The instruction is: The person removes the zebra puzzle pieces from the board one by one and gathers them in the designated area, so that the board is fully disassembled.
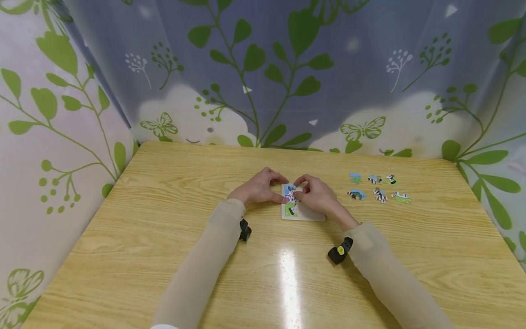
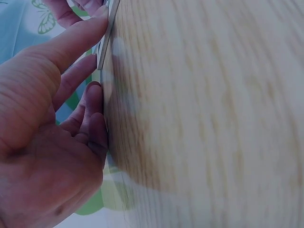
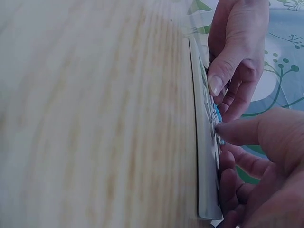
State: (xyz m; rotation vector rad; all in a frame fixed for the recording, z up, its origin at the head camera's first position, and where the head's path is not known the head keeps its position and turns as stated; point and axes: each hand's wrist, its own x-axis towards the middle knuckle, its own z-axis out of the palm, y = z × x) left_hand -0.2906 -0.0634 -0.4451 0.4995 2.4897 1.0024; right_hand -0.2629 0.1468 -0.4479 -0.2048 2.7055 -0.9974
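A small wooden puzzle board (image 1: 307, 215) lies on the table, its left part filled with zebra-patterned puzzle pieces (image 1: 291, 210) in blue, green and white. My left hand (image 1: 260, 186) holds the board at its left side, thumb on the pieces and index finger at the far edge. On the board's upper middle, my right hand (image 1: 317, 196) pinches a puzzle piece (image 3: 219, 114) with blue on it, between thumb and fingers. Most of that piece is hidden by the fingers. Both hands' fingertips are close together over the board in the right wrist view.
Several loose puzzle pieces (image 1: 379, 195) lie in two rows to the right of the board. The wooden table (image 1: 164, 183) meets a leaf-patterned curtain (image 1: 263, 114) at its back edge. Black wrist cameras (image 1: 339, 252) sit on both wrists.
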